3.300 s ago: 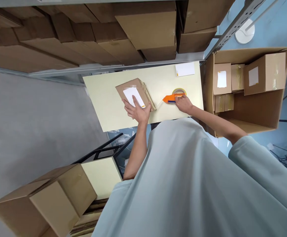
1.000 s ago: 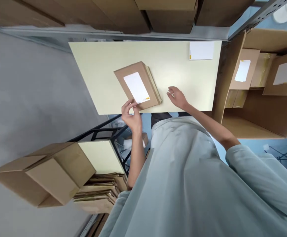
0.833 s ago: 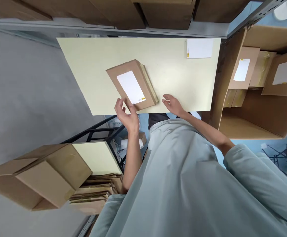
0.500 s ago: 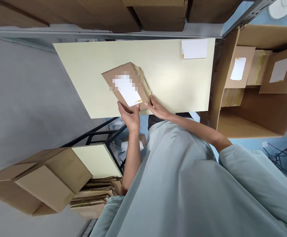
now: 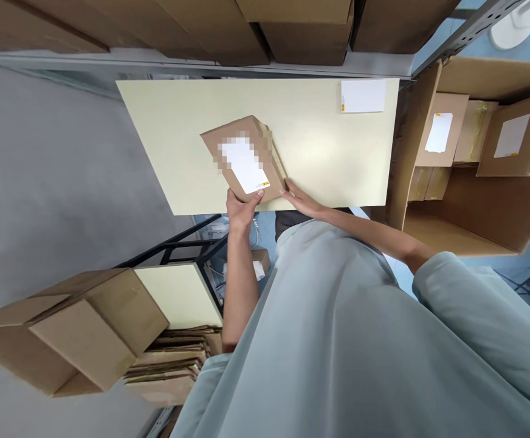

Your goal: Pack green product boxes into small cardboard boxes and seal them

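Observation:
A closed cardboard box (image 5: 241, 126) lies at an angle above the cream tabletop; whether it rests on it I cannot tell. On its top is a white label (image 5: 245, 167), partly blurred, with a small yellow mark. My left hand (image 5: 242, 210) grips the near edge, thumb on top and fingers hidden beneath. At the near right corner, my right hand (image 5: 302, 199) holds the side with thumb and fingertips, the fingers fairly straight. A stack of white labels (image 5: 363, 96) with a yellow mark sits at the table's far right.
The cream table (image 5: 338, 164) stands before me. Right of it, a large open carton (image 5: 479, 237) holds several smaller boxes. Big cartons (image 5: 306, 42) line the shelf behind. At lower left are an open carton (image 5: 82, 334) and flattened cardboard (image 5: 169, 365).
My left hand has shifted its grip, its thumb now lying across the near edge. The box sits slightly further right in view, as does the table's left end; the view has moved a little.

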`<move>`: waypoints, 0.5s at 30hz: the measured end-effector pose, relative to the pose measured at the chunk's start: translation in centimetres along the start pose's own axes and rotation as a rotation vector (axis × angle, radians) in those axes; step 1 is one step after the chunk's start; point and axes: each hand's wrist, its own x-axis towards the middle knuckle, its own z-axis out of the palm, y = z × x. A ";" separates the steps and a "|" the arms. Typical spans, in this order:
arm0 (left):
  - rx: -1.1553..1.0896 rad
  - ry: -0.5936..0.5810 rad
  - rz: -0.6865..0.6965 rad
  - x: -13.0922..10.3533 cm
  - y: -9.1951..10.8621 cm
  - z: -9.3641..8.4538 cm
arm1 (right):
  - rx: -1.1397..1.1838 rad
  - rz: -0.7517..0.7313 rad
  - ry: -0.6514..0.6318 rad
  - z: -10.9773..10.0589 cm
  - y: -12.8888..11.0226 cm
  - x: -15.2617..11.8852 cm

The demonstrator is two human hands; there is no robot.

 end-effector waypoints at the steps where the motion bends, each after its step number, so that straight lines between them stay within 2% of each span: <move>1: -0.023 -0.010 -0.002 0.1 0.1 -0.1 | -0.008 0.001 -0.005 0.4 0.0 -0.1; 4: -0.071 -0.053 0.007 0.3 0.5 -0.4 | -0.025 0.031 0.035 1.6 -0.3 1.0; 7: -0.065 -0.107 -0.001 0.7 0.8 -0.7 | -0.016 0.058 0.068 1.7 -0.8 1.9; 12: -0.084 -0.118 -0.050 1.3 0.8 -0.8 | 0.005 0.076 0.039 0.9 -0.3 0.2; 15: -0.113 -0.101 -0.012 0.6 1.0 0.5 | -0.029 0.058 0.021 0.3 -0.5 -0.2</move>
